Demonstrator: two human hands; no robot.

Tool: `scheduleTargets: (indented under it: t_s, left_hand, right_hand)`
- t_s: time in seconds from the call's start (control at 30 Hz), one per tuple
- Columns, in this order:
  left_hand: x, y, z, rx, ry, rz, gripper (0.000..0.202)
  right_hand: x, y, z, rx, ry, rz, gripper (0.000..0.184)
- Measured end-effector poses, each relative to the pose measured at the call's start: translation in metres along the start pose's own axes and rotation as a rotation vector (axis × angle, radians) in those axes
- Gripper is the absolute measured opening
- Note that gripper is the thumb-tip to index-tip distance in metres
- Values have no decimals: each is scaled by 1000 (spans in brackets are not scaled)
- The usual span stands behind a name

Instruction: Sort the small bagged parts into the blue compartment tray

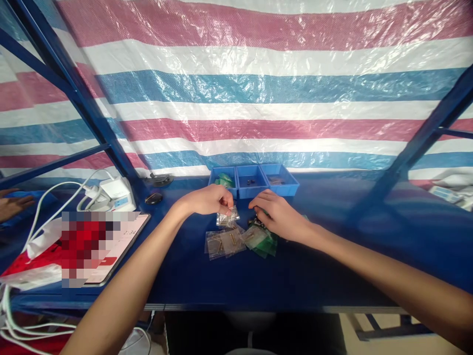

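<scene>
My left hand (pixel 211 199) is closed, thumb and fingertips pinched on a small clear plastic bag (pixel 226 218) that hangs just over the table. To its right my right hand (pixel 275 213) bends its fingers down over small dark parts (pixel 254 223); whatever lies between the fingertips is hidden. Below both hands, several clear zip bags (pixel 221 245) with brass-coloured pieces inside overlap in a loose row. Green plastic bags (pixel 266 246) lie at the right end of that row, partly under a clear one.
Behind my hands stand three joined blue bins: the left bin (pixel 232 193) has green bags, the middle bin (pixel 253 193) small dark pieces, the right bin (pixel 284 190) clear bags. Leftward are a tablet (pixel 127 236), a power strip (pixel 123 199), cables and another person's hand (pixel 15 207).
</scene>
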State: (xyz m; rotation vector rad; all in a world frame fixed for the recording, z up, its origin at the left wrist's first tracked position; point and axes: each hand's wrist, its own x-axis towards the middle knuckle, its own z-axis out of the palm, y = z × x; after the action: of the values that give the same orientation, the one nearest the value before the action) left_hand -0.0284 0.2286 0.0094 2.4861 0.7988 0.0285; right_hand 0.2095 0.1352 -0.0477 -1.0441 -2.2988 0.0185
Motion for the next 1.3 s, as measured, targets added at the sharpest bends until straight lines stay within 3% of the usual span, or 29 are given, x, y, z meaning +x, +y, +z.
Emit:
scheduleTargets:
  t_s: [0.13,0.2,0.3,0.4,0.47,0.57,0.7,0.9,1.07,1.2,1.3]
  left_hand:
    - [-1,2,1,-19,75,-1,30]
    - [-5,5,1,37,85,-56,48]
    - [-11,10,0,106,26,-97,89]
    - [-14,15,2,146,-81,-62,94]
    - [-12,17,6,185,-104,-67,96]
    - [-6,16,14,215,-55,-59,95]
    - [2,10,21,174,33,4,71]
    - [13,3,32,153,141,117,47]
    - [17,8,40,69,250,171,55]
    - [9,11,26,22,223,151,64]
    - [-6,16,8,88,104,-23,64]
  right_hand:
    - [2,6,-8,-55,-34,44,26]
    - [1,12,-20,-80,-86,125,26]
    - [-2,22,-45,-55,-251,248,27]
    - [-6,27,-65,14,-488,237,48]
    - [-8,27,-71,30,-552,250,61]
    - [-9,26,-68,47,-510,268,63]
    - [-6,25,-62,159,-469,240,56]
    - [0,27,-62,202,-548,230,60]
    - [2,28,-59,204,-546,225,63]
    - [0,31,-52,198,-447,258,43]
    - [0,30,-45,137,-314,269,29]
